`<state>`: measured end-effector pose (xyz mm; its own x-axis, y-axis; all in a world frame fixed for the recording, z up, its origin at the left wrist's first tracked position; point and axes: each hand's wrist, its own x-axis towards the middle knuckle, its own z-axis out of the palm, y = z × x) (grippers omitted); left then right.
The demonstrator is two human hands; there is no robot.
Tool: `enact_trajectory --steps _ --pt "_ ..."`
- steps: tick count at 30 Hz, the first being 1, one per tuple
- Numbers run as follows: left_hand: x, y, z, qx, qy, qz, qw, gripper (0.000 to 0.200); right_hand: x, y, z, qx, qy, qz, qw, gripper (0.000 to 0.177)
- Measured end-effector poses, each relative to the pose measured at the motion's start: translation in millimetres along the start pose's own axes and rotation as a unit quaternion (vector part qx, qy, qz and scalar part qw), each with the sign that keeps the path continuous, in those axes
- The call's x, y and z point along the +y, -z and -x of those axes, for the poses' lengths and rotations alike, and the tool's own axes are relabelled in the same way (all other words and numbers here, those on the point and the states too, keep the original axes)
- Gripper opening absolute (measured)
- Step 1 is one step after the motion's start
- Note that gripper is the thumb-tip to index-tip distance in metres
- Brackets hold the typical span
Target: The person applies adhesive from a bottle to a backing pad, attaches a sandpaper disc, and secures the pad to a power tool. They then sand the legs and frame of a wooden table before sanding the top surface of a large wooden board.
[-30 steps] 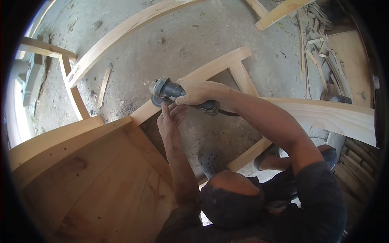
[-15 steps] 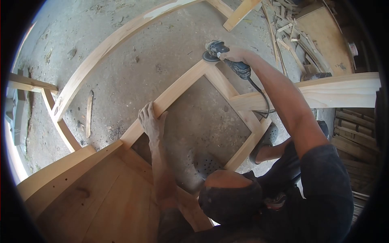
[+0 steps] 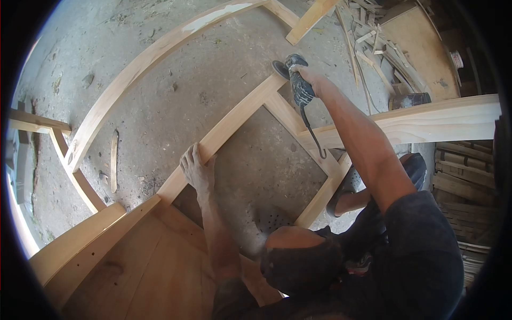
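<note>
My right hand (image 3: 311, 78) is wrapped round the body of an angle grinder (image 3: 303, 92), whose cord trails down inside the wooden frame. Its round disc (image 3: 280, 69) is tilted up at the far end of a pale wooden rail (image 3: 234, 120). Lower on the same rail, my left hand (image 3: 198, 169) grips the wood, fingers over the outer edge and thumb on the inner side. The rail belongs to a four-sided frame joined to a wide plank panel (image 3: 144, 256) at the lower left.
A curved wooden piece (image 3: 114, 88) arcs across the concrete floor. Scrap strips (image 3: 394, 58) lie heaped at the upper right by a plywood sheet (image 3: 421, 42). A thick beam (image 3: 442, 120) runs to the right. My clog (image 3: 273, 218) is beneath the frame.
The grinder has turned in my right hand, its disc going from nearly flat on the rail's end to tilted at the end. My left hand keeps its hold on the rail.
</note>
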<state>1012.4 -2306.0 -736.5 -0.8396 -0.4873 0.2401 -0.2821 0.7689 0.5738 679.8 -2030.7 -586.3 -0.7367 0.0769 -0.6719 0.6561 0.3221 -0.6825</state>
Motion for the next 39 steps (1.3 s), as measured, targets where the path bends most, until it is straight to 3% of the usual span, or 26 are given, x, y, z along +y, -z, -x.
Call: enact_trajectory --steps 6,12,14,18,21,23,26,30,31,32,34,36,37,39 --pt "-1.8 0.5 0.6 0.001 -0.001 -0.001 1.0 0.075 14.8 -12.1 7.1 -0.016 0.004 0.047 0.999 0.034" --pt "-1.3 0.2 -0.5 0.008 -0.004 -0.002 1.0 0.075 25.0 -5.4 18.2 0.006 -0.012 0.015 1.0 0.035" --pt "-2.0 -0.8 1.1 0.007 -0.001 -0.003 1.0 0.075 21.6 -3.3 16.4 -0.018 -0.031 -0.048 0.998 0.034" --pt "-2.9 -2.1 -0.6 0.009 -0.009 -0.01 1.0 0.075 24.9 -12.5 11.5 -0.039 -0.017 -0.054 0.998 0.03" --pt "-3.8 -0.6 -0.3 0.009 -0.014 -0.013 1.0 0.075 36.5 -8.3 9.2 0.013 -0.017 -0.02 1.0 0.027" --pt "-3.8 -1.1 -1.4 0.013 -0.014 -0.016 1.0 0.075 46.7 -3.8 6.5 0.01 -0.003 -0.121 0.993 0.024" --pt "-2.6 1.6 -1.7 0.0 -0.004 -0.016 1.0 0.072 63.8 -24.5 71.0 0.08 0.083 -0.192 0.975 0.021" --pt "49.1 39.4 -10.3 0.0 0.056 0.085 0.995 0.057 73.9 -29.3 177.4 -0.085 0.072 -0.261 0.959 0.035" --pt "75.6 55.9 -3.5 -0.066 0.217 0.266 0.937 0.053 83.7 -28.1 188.6 -0.115 0.033 -0.289 0.95 0.039" --pt "104.1 75.0 9.1 -0.125 0.367 0.429 0.816 0.051 95.9 -26.8 199.4 -0.143 -0.01 -0.316 0.938 0.043" --pt "179.9 114.8 41.2 -0.265 0.397 0.551 0.685 0.055 101.1 -23.4 232.5 -0.187 -0.029 -0.295 0.937 0.041" --pt "232.2 118.8 96.3 -0.324 0.298 0.479 0.76 0.047 118.0 -14.4 257.0 -0.236 -0.047 -0.286 0.927 0.04" --pt "252.1 126.4 114.0 -0.317 0.305 0.472 0.764 0.047 130.6 -9.1 262.8 -0.267 -0.043 -0.252 0.929 0.039" --pt "287.3 144.8 140.3 -0.292 0.457 0.62 0.567 0.045 143.6 2.6 277.1 -0.301 -0.052 -0.194 0.932 0.048"
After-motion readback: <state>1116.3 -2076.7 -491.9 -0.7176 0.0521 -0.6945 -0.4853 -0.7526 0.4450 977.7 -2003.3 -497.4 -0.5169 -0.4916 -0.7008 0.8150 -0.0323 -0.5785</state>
